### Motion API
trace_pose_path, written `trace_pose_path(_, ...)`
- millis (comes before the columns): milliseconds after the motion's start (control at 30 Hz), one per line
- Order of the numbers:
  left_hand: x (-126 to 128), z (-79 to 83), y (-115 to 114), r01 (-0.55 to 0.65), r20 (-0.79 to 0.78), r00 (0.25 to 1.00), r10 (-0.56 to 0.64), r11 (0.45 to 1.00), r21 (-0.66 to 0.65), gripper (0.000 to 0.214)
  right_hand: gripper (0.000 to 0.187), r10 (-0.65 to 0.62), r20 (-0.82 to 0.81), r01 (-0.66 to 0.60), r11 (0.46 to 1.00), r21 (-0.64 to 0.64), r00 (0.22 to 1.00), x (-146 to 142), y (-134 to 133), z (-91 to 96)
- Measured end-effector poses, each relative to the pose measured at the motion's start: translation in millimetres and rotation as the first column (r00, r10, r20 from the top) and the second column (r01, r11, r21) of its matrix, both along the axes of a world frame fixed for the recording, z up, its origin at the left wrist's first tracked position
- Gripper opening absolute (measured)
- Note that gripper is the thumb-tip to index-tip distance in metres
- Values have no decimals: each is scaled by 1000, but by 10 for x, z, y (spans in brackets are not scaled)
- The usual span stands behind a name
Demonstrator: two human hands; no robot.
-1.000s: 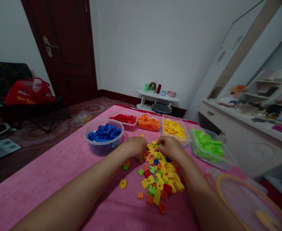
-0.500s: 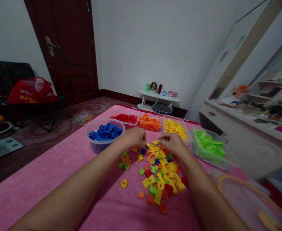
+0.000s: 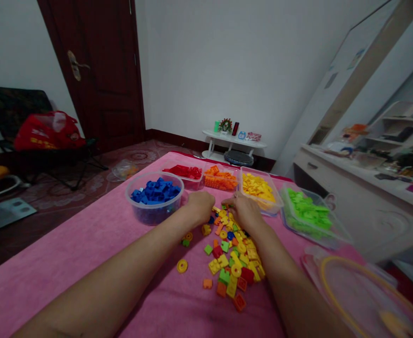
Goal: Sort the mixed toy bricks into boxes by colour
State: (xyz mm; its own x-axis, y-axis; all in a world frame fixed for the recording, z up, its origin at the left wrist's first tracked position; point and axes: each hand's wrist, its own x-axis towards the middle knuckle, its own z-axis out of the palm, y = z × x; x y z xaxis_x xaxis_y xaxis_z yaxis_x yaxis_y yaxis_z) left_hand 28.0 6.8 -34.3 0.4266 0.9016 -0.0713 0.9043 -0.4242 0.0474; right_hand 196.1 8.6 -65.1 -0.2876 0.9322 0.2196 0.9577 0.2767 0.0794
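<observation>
A loose pile of mixed toy building bricks (image 3: 239, 253), mostly yellow with some green, orange, red and blue, lies on the pink cloth. My left hand (image 3: 202, 206) is curled at the pile's far left edge; its fingertips are turned away, so what they hold is hidden. Across from it, my right hand (image 3: 244, 210) reaches over the far end of the pile with bent fingers. A small green piece (image 3: 223, 206) shows right under its fingertips; whether they grip it is unclear. A yellow ring-shaped piece (image 3: 182, 266) lies apart on the left.
Beyond the hands stand clear tubs of sorted bricks: a round blue tub (image 3: 155, 213), a red box (image 3: 194, 183), an orange box (image 3: 227, 188), a yellow box (image 3: 275, 202) and a green box (image 3: 310, 230). Transparent lids (image 3: 321, 267) lie at the right edge.
My right hand has shifted left and its fingers have come down onto the pile's far end. My left hand has moved slightly lower and curled more.
</observation>
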Motion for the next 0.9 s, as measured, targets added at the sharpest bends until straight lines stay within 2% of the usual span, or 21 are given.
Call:
trace_pose_path(100,-4,49,-10,4,-12,1000,-4,999,41,28,31,3,-58,-2,1000,13,998,-28,-7,-13)
trace_pose_path(233,-47,157,-9,3,49,999,-1,999,-34,25,23,-22,-181,22,1000,-6,983,32,-20,25)
trace_pose_path(400,-120,221,26,29,163,986,-28,1000,-9,27,16,-32,-327,-24,986,-167,945,204,1,87)
trace_pose_path(500,-132,209,38,13,194,981,-17,1000,21,25,19,-33,-337,-31,982,-185,941,191,-10,84)
trace_pose_path(633,-126,164,58,12,246,969,-27,998,63,24,21,-43,-252,-13,976,-217,967,53,-58,71)
trace_pose_path(733,-120,136,93,7,312,950,-33,996,84,22,16,-78,-260,32,984,-178,962,-5,-63,89)
trace_pose_path(800,-111,136,118,14,400,915,-56,994,106,20,15,-89,-410,36,990,-136,908,-11,-45,109)
trace_pose_path(833,-103,143,128,21,457,886,-81,991,133,19,16,-79,-526,25,994,-110,847,-13,-34,117)
trace_pose_path(867,-93,157,132,22,522,845,-115,983,180,19,17,-67,-654,13,996,-88,753,-20,-27,124)
trace_pose_path(900,-81,175,132,14,588,793,-159,970,244,19,18,-61,-781,-2,997,-80,621,-33,-26,129)
